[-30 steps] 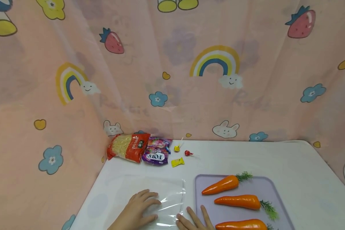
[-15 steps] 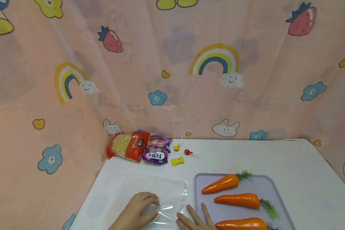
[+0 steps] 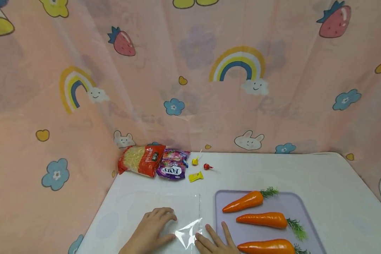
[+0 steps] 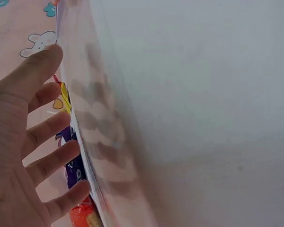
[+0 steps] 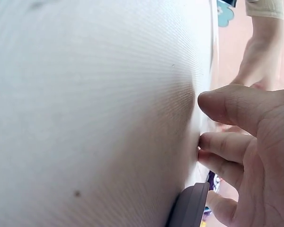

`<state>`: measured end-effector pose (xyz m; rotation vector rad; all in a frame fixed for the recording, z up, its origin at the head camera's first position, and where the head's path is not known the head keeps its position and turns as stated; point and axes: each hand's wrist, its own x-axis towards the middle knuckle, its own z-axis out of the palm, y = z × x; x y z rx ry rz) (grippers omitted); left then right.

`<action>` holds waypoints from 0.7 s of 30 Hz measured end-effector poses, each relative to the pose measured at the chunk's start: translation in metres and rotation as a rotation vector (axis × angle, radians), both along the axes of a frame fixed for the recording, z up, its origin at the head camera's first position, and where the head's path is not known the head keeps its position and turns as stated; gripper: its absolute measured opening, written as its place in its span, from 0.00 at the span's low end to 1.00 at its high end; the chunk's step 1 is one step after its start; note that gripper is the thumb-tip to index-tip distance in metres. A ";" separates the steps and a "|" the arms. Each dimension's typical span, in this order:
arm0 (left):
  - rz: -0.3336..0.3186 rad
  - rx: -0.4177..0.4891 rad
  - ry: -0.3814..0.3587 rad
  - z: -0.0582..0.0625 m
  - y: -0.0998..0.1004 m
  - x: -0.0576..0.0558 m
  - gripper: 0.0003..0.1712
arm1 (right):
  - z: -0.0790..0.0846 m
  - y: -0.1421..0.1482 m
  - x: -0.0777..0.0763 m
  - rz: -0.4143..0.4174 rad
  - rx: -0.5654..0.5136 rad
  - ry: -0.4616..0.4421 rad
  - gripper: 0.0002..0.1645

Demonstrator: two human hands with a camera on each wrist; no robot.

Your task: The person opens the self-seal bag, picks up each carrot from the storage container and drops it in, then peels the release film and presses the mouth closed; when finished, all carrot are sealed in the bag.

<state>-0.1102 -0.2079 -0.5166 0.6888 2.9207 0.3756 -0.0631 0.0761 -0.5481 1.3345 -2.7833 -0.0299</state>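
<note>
The clear plastic bag (image 3: 184, 204) lies spread on the table (image 3: 304, 173), seemingly unfilled, left of the tray (image 3: 289, 201) bearing three carrots (image 3: 265, 219). The left hand (image 3: 150, 227) arches loosely over it; the right hand (image 3: 214, 243), fingers splayed, spans bag and tray edges. Neither grips anything.

Soft light lay evenly over far curtain (image 3: 146, 84). White glare flared on near clear plastic sheet (image 3: 187, 218); small highlights gleamed on carrots (image 3: 263, 219), right. Left wrist view was dim, shadowy finger shapes blurred beside left hand (image 4: 26, 146); right wrist view showed paler tabletop (image 5: 85, 94), softly shadowed.
</note>
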 end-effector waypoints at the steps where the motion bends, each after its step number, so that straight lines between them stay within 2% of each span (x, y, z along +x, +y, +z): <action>1: 0.000 -0.009 -0.006 0.000 0.000 -0.001 0.29 | 0.000 -0.001 0.000 -0.003 0.003 -0.009 0.44; 5: -0.005 -0.042 -0.078 -0.001 0.000 -0.003 0.40 | 0.002 -0.004 -0.001 -0.008 -0.019 0.015 0.43; 7: -0.002 -0.046 -0.120 -0.002 0.000 -0.003 0.41 | 0.003 -0.007 -0.003 -0.008 -0.037 0.063 0.42; 10: -0.010 -0.044 -0.130 -0.004 0.000 -0.003 0.39 | 0.006 -0.010 -0.006 -0.011 -0.056 0.111 0.43; 14: -0.032 -0.032 -0.099 -0.003 0.001 -0.003 0.35 | 0.012 -0.012 -0.008 -0.025 -0.036 0.033 0.48; 18: -0.037 -0.025 -0.099 -0.001 0.001 -0.003 0.32 | 0.016 -0.012 -0.008 -0.035 -0.023 -0.053 0.49; 21: -0.033 -0.018 -0.093 -0.001 -0.001 -0.003 0.30 | 0.014 -0.013 -0.007 -0.040 -0.032 -0.054 0.49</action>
